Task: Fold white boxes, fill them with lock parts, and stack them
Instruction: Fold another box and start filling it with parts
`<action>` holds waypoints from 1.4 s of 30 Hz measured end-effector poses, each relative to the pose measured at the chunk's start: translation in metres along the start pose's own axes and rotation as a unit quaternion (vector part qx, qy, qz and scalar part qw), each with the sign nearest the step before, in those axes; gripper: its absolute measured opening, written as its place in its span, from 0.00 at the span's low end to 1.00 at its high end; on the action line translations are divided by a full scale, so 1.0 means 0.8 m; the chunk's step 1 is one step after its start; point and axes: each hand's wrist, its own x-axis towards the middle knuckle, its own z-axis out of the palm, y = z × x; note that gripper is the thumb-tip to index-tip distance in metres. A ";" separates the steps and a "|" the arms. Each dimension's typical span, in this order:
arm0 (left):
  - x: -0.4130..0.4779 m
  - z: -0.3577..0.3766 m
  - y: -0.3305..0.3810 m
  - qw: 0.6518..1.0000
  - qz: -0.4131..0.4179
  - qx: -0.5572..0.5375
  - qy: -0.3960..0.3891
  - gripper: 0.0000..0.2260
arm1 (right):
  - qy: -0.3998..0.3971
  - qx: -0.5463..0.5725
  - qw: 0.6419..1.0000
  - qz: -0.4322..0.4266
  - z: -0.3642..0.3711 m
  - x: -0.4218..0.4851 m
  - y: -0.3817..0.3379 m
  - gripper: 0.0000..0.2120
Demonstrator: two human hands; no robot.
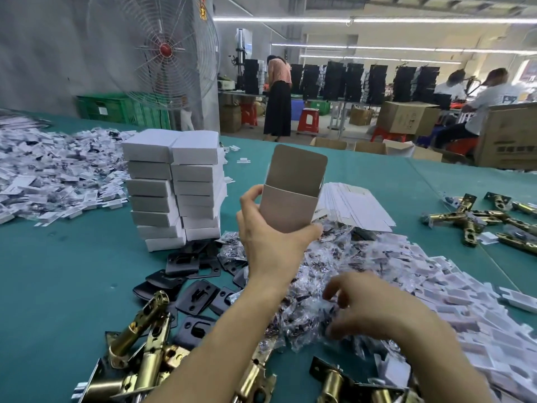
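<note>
Standing upright in the left hand (268, 239), the box (290, 199) opens upward.

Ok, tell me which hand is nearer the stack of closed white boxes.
Left. The left hand, holding an open box, is close beside the stack; the right hand is farther off, among the plastic bags.
</note>
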 end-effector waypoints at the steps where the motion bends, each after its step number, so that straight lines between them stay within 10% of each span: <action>1: -0.001 0.001 0.001 1.000 0.006 0.004 -0.001 0.39 | -0.001 -0.013 1.000 0.001 0.006 0.003 -0.002 0.27; 11: -0.003 0.005 -0.018 0.999 0.002 0.036 -0.022 0.37 | 0.157 0.110 0.977 -0.092 -0.033 -0.013 0.010 0.15; 15: -0.007 0.006 -0.022 0.996 -0.002 0.053 -0.066 0.37 | 0.350 0.305 0.861 -0.206 -0.065 -0.052 0.011 0.23; 21: -0.027 0.017 -0.019 0.990 0.056 0.058 -0.114 0.35 | 0.575 0.189 0.754 -0.257 -0.059 -0.045 -0.020 0.18; 36: -0.040 0.022 -0.017 0.981 0.103 0.063 -0.152 0.35 | 0.411 0.103 0.867 -0.262 -0.056 -0.046 -0.020 0.15; 42: -0.036 0.019 -0.015 0.982 0.093 0.051 -0.156 0.33 | 0.456 0.172 0.845 -0.220 -0.055 -0.038 -0.018 0.13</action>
